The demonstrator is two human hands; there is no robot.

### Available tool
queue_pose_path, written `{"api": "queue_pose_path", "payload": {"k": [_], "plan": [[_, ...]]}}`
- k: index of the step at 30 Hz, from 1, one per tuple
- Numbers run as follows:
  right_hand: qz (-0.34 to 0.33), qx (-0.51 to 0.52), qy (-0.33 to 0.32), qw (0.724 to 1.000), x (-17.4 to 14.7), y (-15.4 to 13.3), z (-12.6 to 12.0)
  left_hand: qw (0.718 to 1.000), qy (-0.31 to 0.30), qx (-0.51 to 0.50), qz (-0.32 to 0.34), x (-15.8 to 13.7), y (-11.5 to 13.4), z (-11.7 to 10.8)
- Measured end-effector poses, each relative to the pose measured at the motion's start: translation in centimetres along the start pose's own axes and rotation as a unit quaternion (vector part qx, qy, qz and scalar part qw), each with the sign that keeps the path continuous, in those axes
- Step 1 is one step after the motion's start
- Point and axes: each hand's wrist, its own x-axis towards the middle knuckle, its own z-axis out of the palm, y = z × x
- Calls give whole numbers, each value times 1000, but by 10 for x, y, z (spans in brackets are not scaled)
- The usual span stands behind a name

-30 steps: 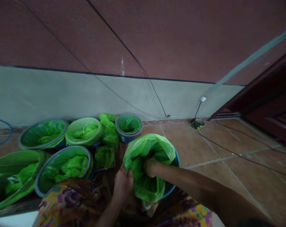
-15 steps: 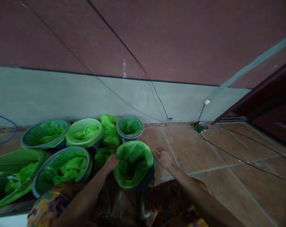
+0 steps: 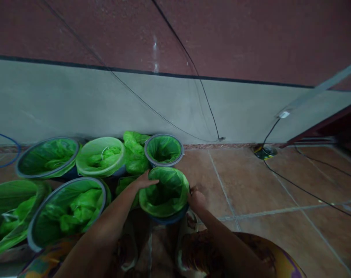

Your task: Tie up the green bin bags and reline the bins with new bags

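Between my feet stands a blue bucket (image 3: 167, 220), lined with a green plastic bag (image 3: 177, 193) that is folded over its rim. My left hand (image 3: 144, 180) grips the bag at the left rear of the rim, thumb stretched over the inside and the other fingers mostly hidden. On the right side, my right hand (image 3: 196, 199) is closed with curled fingers at the bag's edge. Just behind stands a smaller lined bucket (image 3: 179, 156) with a grey rim. A bunched green bag (image 3: 135, 152) lies to its left.
Several more lined buckets stand at left, including a grey-rimmed one (image 3: 33, 231) and a pale green-rimmed one (image 3: 84, 170). A blue hose (image 3: 16, 144) lies far left. Black cables run down the wall (image 3: 236, 112) and over the tiled floor (image 3: 251, 181) at right, past a dark coil (image 3: 264, 151).
My right hand has moved in from beside the bucket to its right rim. My left hand has shifted up to the rear left rim, thumb now over the inside. The camera view has shifted.
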Motion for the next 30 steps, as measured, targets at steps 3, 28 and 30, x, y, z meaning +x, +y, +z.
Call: {"api": "queue_pose_path", "payload": {"k": [3,28,30], "plan": [[-8,-30,-23,999,3,-8,-8,990,118,71,-23,-22,16,-4],[-408,-125,-80,901,6,15,-15,939,-101,278,176,-143,5,60],[-416,-128,-83,897,6,19,-21,942,-98,266,180,-147,1,57]]}}
